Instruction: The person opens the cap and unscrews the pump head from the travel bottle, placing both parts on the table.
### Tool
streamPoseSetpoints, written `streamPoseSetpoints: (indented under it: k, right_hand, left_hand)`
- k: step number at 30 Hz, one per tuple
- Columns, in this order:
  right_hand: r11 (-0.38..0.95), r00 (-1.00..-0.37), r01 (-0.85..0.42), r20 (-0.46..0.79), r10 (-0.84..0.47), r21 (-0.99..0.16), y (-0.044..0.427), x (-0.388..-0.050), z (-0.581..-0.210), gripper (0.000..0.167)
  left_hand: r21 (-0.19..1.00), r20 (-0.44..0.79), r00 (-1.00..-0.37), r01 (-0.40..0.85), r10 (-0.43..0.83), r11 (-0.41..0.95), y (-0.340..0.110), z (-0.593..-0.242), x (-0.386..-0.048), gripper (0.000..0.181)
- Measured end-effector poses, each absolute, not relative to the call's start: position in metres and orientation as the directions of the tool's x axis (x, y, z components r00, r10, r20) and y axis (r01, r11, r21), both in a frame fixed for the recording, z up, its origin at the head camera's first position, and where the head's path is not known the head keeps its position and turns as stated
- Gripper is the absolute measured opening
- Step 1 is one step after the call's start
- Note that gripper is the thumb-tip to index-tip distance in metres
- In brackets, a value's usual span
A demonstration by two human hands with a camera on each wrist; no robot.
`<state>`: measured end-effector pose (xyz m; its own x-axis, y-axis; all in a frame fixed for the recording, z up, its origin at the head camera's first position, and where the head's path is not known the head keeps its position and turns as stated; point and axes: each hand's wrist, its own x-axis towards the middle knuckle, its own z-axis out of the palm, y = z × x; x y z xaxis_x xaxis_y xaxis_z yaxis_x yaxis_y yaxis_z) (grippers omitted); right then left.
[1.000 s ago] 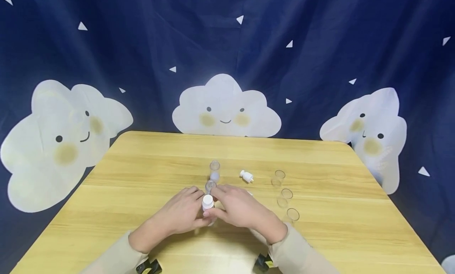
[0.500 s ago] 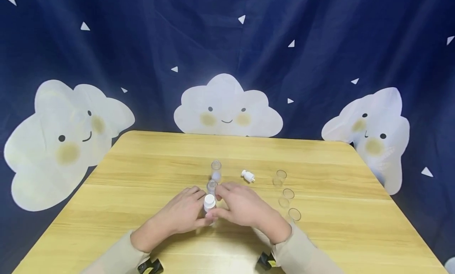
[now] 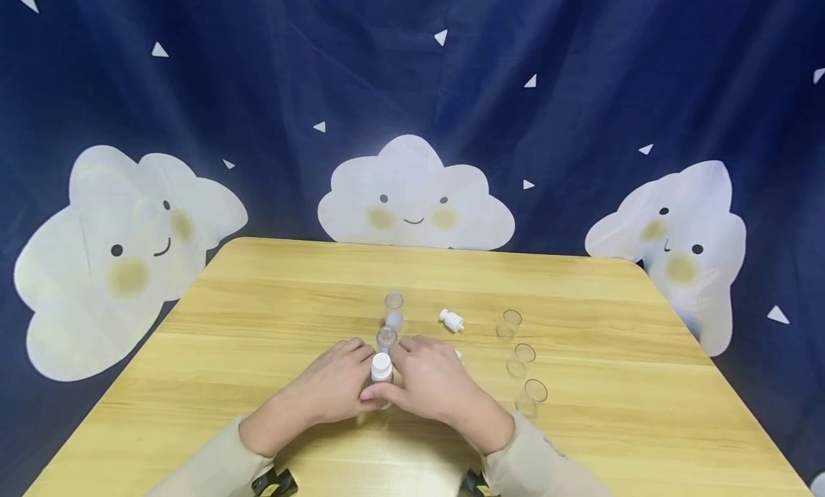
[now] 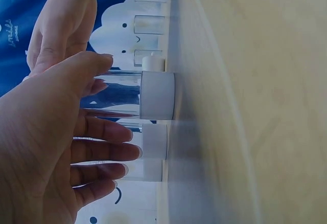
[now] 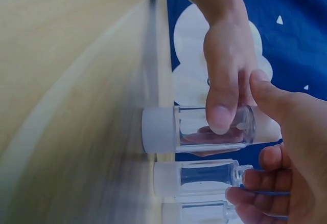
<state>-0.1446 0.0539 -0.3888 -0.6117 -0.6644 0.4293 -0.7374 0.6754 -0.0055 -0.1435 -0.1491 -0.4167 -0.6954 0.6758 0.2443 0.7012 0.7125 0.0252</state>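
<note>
A clear bottle (image 5: 190,138) with a white base (image 4: 158,96) stands upright on the table between both hands. A white top piece (image 3: 382,363) sits on it. My left hand (image 3: 335,382) grips the clear body, its thumb pressing the side in the right wrist view. My right hand (image 3: 432,379) curls round the upper end, thumb on the near side and fingers on the far side; how firmly it touches the white piece is hard to tell. Two similar bottles stand just beyond, the nearer bottle (image 3: 387,337) close to my fingertips and the farther bottle (image 3: 394,311) behind it.
A small white pump piece (image 3: 452,321) lies on its side to the right of the bottles. Three clear caps stand in a row on the right: a far cap (image 3: 509,324), a middle cap (image 3: 520,361) and a near cap (image 3: 531,398). Behind the wooden table (image 3: 258,289) hangs a blue curtain (image 3: 271,67).
My right hand has shifted slightly, and its thumb now reaches farther left across the near side of the bottle. The left hand keeps its grip in place.
</note>
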Motion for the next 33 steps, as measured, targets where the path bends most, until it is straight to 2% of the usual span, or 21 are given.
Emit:
streamPoseSetpoints:
  k: [4,12,21,33]
  right_hand:
    - [0.668,-0.616,-0.743,0.417,-0.668,-0.028,0.052,-0.144,-0.39,0.067]
    - [0.636,-0.621,-0.767,0.347,-0.703,-0.084,0.054,-0.146,-0.388,0.052]
    - [0.576,-0.595,-0.803,0.268,-0.758,-0.155,0.061,-0.152,-0.383,0.054]
    - [0.519,-0.564,-0.821,0.189,-0.804,-0.239,0.071,-0.157,-0.376,0.03]
  left_hand:
    - [0.029,0.244,-0.699,0.698,0.672,0.715,-0.15,-0.416,-0.143,0.044]
    - [0.03,0.254,-0.696,0.7,0.672,0.714,-0.15,-0.418,-0.143,0.045]
    - [0.015,0.277,-0.679,0.711,0.68,0.703,-0.148,-0.417,-0.143,0.049]
    - [0.03,0.278,-0.68,0.712,0.679,0.701,-0.149,-0.417,-0.143,0.051]
